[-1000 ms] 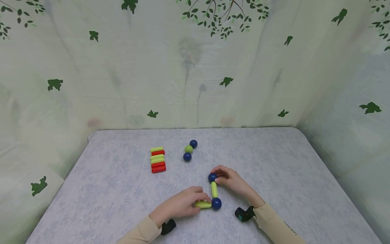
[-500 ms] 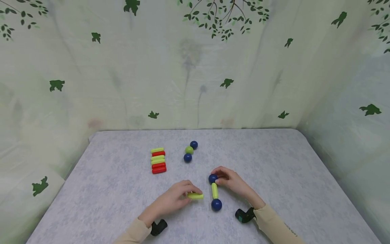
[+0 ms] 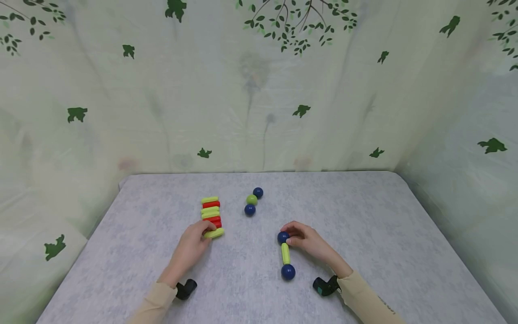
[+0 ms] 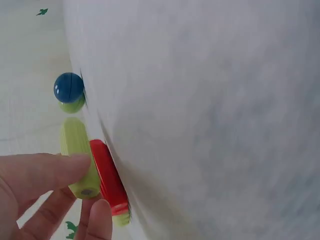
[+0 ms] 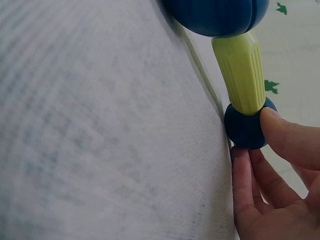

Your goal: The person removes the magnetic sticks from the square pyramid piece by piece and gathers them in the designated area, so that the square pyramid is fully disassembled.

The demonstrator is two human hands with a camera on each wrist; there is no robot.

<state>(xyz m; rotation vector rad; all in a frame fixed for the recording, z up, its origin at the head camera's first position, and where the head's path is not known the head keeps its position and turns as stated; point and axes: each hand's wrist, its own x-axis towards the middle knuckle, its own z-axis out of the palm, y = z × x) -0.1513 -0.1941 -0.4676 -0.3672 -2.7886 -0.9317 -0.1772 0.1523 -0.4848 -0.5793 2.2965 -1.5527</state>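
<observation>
My left hand point(image 3: 191, 245) pinches a yellow-green rod point(image 4: 77, 145) between thumb and fingers, at the near end of a row of rods. In the left wrist view a red rod point(image 4: 107, 175) lies right beside it. On the right, my right hand point(image 3: 305, 238) holds a dark blue ball point(image 3: 283, 237) between thumb and fingers. That ball is joined to an upright-lying yellow-green rod point(image 3: 285, 254), whose near end meets a second blue ball point(image 3: 288, 272). The right wrist view shows the joined rod point(image 5: 242, 75) between both balls.
The row of red and yellow-green rods point(image 3: 211, 210) lies at the left of the grey cloth-covered table point(image 3: 344, 202). Two blue balls and a green ball point(image 3: 252, 199) sit in a line at the back middle. A leaf-patterned curtain point(image 3: 226, 90) hangs behind.
My left hand has pulled the yellow-green rod off the near blue ball and carried it left and away to the row of rods. My right hand has stayed on its ball.
</observation>
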